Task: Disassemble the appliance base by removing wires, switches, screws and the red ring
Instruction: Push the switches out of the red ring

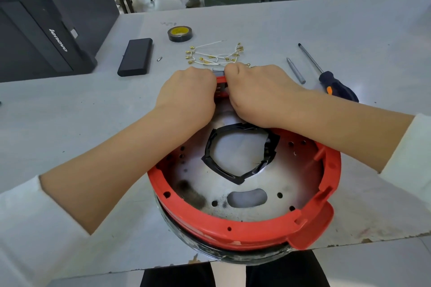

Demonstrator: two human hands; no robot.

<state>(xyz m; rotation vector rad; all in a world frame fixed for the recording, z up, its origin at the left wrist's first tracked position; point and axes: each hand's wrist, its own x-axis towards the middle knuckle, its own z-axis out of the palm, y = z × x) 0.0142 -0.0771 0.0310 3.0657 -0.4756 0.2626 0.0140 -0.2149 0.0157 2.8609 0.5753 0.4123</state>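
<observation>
The round appliance base [247,184] lies at the table's near edge, a metal plate ringed by the red ring [247,233]. A central hole in the plate is edged with black tape [235,176]. My left hand [189,93] and my right hand [256,91] both curl over the far side of the red ring, gripping it around a dark switch block [220,87] that shows between them. My fingertips are hidden behind the rim. Several white wires with brass terminals [217,56] lie loose on the table just beyond my hands.
On the table's right lie a black-handled screwdriver [326,74] and a metal bit shaft [295,70]. A roll of black tape [180,34], a black box [135,57] and a small bit [159,58] sit at the far left. A black printer [39,37] stands beyond.
</observation>
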